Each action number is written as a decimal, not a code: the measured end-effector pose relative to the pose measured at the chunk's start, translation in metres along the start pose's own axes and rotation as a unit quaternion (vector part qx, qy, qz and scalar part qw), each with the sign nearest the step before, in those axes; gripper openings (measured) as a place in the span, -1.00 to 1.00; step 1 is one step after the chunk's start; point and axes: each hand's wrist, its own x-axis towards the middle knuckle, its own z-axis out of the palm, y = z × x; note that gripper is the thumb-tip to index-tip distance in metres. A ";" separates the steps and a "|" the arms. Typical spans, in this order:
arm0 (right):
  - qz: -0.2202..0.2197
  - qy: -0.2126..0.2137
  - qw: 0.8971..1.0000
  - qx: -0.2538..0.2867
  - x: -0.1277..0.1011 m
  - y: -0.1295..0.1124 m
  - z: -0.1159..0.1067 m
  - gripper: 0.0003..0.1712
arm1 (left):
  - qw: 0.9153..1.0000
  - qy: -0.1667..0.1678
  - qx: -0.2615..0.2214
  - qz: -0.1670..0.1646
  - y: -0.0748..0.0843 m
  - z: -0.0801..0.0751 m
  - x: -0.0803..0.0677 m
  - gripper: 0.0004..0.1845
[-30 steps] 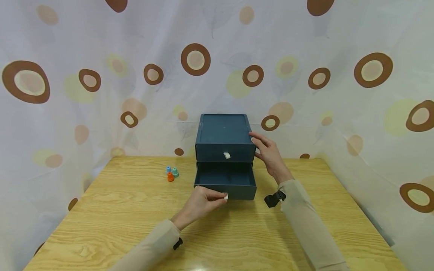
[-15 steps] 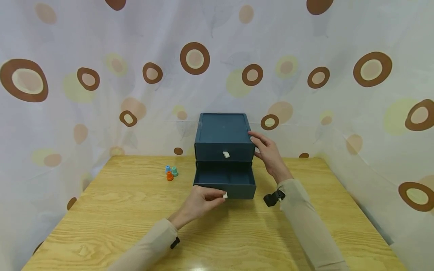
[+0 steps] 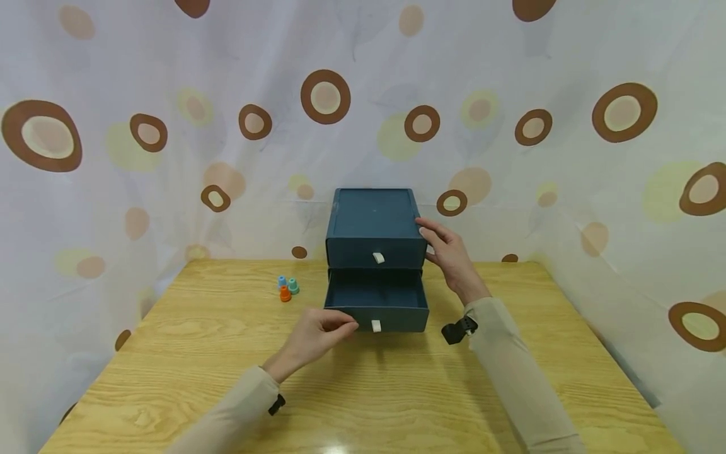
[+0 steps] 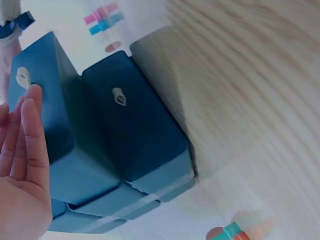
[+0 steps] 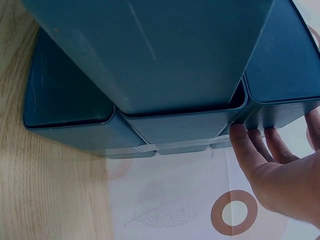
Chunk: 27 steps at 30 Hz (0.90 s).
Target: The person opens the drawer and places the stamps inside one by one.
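Note:
A dark blue drawer cabinet [image 3: 374, 211] stands against the curtain. Its drawer [image 3: 399, 320] below the top one is pulled out, and nothing shows inside. My left hand [image 3: 316, 331] is at the left of that drawer's front, fingers extended and apart from its white pull tab [image 3: 376, 326]. In the left wrist view, a lower closed drawer [image 4: 135, 125] with its own tab [image 4: 119, 97] also shows. My right hand [image 3: 450, 255] rests on the cabinet's right side near the upper edge. Fairly straight fingertips [image 5: 239, 132] touch that side in the right wrist view.
Three small tapered pieces, one blue [image 3: 282, 281], one teal [image 3: 293, 285] and one orange [image 3: 285, 294], stand on the wooden table [image 3: 215, 340] left of the cabinet. A patterned curtain [image 3: 363, 145] hangs behind and at both sides.
My left hand has let go of the open drawer's white tab and moved left, leaving the tab in plain view. The drawer and my right hand have stayed in place.

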 end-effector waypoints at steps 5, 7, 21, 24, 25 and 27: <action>0.003 0.001 1.000 -0.002 -0.001 0.000 0.001 -0.45 | 0.999 -0.016 0.023 0.018 -0.005 -0.010 -0.007 -0.87; 0.001 0.001 1.000 -0.003 -0.001 0.000 0.001 -0.44 | 0.999 -0.028 0.036 0.019 -0.008 -0.016 -0.010 -0.88; 0.004 0.004 1.000 -0.001 0.000 0.001 0.001 -0.45 | 0.992 -0.085 0.053 -0.070 -0.039 -0.052 -0.015 -0.91; 0.005 0.006 1.000 0.000 0.000 0.000 0.001 -0.45 | 0.992 -0.077 0.053 -0.089 -0.048 -0.057 -0.014 -0.89; 0.005 0.007 1.000 0.000 0.000 0.000 0.002 -0.45 | 0.991 -0.070 0.058 -0.098 -0.051 -0.059 -0.013 -0.87; 0.004 0.006 1.000 0.001 0.000 0.000 0.002 -0.45 | 0.989 -0.052 0.068 -0.119 -0.056 -0.062 -0.012 -0.84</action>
